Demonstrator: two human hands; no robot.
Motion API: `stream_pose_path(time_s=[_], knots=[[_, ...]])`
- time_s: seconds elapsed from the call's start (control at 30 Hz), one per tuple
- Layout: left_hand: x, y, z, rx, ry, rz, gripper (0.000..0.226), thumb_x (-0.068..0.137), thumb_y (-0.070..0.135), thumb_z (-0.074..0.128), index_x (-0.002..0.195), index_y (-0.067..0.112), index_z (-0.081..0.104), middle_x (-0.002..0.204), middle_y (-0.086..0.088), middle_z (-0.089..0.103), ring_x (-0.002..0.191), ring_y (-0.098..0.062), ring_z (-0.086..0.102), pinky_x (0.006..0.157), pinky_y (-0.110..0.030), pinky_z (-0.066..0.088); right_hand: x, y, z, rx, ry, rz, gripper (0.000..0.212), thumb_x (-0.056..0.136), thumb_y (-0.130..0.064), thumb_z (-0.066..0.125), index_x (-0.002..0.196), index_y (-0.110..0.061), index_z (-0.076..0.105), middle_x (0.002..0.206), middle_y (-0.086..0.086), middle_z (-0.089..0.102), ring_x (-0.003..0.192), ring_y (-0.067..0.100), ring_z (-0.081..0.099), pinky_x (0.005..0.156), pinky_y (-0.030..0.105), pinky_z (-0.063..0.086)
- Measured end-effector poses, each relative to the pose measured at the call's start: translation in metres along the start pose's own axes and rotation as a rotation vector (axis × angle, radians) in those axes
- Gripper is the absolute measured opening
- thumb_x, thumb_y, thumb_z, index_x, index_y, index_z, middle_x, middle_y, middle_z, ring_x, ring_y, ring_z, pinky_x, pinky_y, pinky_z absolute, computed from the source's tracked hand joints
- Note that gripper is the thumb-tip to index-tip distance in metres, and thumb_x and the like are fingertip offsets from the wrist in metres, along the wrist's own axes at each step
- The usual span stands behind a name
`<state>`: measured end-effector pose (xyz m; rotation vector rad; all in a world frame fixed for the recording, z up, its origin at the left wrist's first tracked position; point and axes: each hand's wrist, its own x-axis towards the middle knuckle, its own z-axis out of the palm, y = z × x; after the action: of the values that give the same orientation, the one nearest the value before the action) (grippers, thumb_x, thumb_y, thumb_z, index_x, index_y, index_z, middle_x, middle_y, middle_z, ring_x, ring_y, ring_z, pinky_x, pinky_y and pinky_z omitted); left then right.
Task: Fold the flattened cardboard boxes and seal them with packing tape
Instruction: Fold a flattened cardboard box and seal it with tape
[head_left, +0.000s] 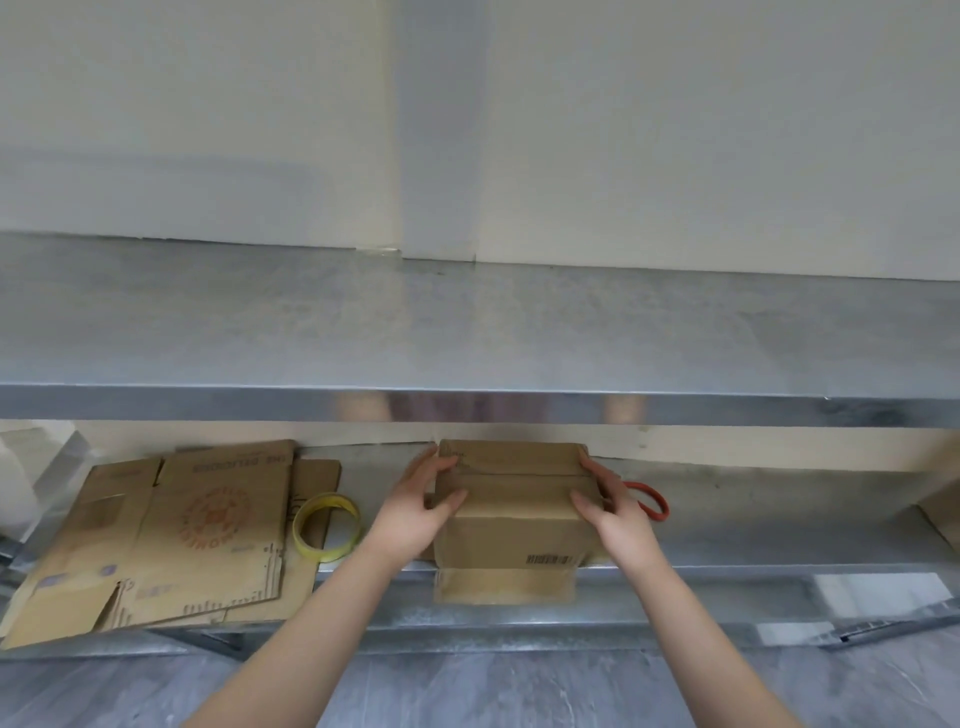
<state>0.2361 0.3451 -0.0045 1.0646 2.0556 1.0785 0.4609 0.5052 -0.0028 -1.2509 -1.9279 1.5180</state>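
While left hand and right hand hold box, tape roll beside.

1. Folded box: plain kraft brown, with a black barcode on white at the lower right of its front face.
2. Flattened boxes: the same brown, printed with a round red-orange emblem and dark lettering.
3. Tape roll: pale translucent yellow.
4. Loop: red-orange.
5. Upper shelf and lower shelf: grey metal with a mottled, spangled finish.
6. Wall: off-white to cream.
7. Floor: grey, marbled with lighter veins.
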Motion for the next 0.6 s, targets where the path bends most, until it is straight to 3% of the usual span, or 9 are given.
stream_pose_path(time_s=[0.07, 0.13, 0.2, 0.3, 0.43, 0.6], knots=[[0.002, 0.002, -0.003, 0.098, -0.030, 0.026, 0.047, 0.090, 0.041, 0.062, 0.134, 0.033, 0.048, 0.154, 0.014, 0.021, 0.141, -0.010, 0.026, 0.112, -0.032, 0.033, -0.001, 0.002, -0.001, -0.125, 0.004, -0.036, 0.051, 0.093, -0.029, 0.064, 0.140, -0.034, 0.045, 0.136, -0.009, 0.051, 0.127, 0.010, 0.046, 0.091, 0.006, 0.038], [-0.001, 0.006, -0.007, 0.234, -0.051, 0.086, 0.052, 0.092, 0.042, 0.058, 0.140, 0.030, 0.042, 0.156, 0.014, 0.017, 0.144, -0.011, 0.016, 0.114, -0.029, 0.026, -0.004, 0.003, -0.003, -0.330, 0.051, -0.104, 0.054, 0.092, -0.035, 0.063, 0.142, -0.035, 0.042, 0.146, 0.000, 0.045, 0.134, 0.020, 0.043, 0.105, 0.027, 0.039], [-0.005, 0.011, -0.010, 0.414, -0.035, 0.166, 0.055, 0.094, 0.043, 0.053, 0.145, 0.030, 0.035, 0.158, 0.012, 0.015, 0.146, -0.013, 0.009, 0.114, -0.031, 0.024, -0.010, 0.001, -0.002, -0.492, 0.123, -0.172, 0.059, 0.092, -0.035, 0.063, 0.146, -0.033, 0.040, 0.151, 0.008, 0.038, 0.136, 0.028, 0.041, 0.108, 0.040, 0.039], [-0.013, 0.020, -0.009, 0.579, 0.011, 0.245, 0.055, 0.097, 0.043, 0.048, 0.147, 0.029, 0.031, 0.159, 0.011, 0.016, 0.147, -0.016, 0.010, 0.116, -0.037, 0.028, -0.019, -0.008, 0.004, -0.686, 0.202, -0.324, 0.057, 0.091, -0.025, 0.062, 0.144, -0.022, 0.043, 0.149, 0.013, 0.042, 0.137, 0.034, 0.038, 0.110, 0.045, 0.037], [-0.022, 0.026, -0.006, 0.709, 0.043, 0.285, 0.058, 0.098, 0.045, 0.042, 0.150, 0.025, 0.027, 0.159, 0.006, 0.018, 0.147, -0.020, 0.012, 0.119, -0.036, 0.016, -0.027, -0.015, 0.016, -0.804, 0.245, -0.448, 0.054, 0.086, -0.015, 0.065, 0.138, -0.017, 0.051, 0.145, 0.011, 0.048, 0.136, 0.039, 0.040, 0.107, 0.056, 0.039], [-0.036, 0.021, -0.023, 0.866, 0.051, 0.306, 0.072, 0.090, 0.063, 0.012, 0.152, 0.028, 0.020, 0.160, 0.005, 0.017, 0.148, -0.021, 0.012, 0.119, -0.037, 0.004, -0.046, -0.029, 0.035, -0.873, 0.245, -0.582, 0.048, 0.093, -0.032, 0.047, 0.140, -0.023, 0.050, 0.143, 0.006, 0.049, 0.139, 0.031, 0.034, 0.112, 0.057, 0.032]])
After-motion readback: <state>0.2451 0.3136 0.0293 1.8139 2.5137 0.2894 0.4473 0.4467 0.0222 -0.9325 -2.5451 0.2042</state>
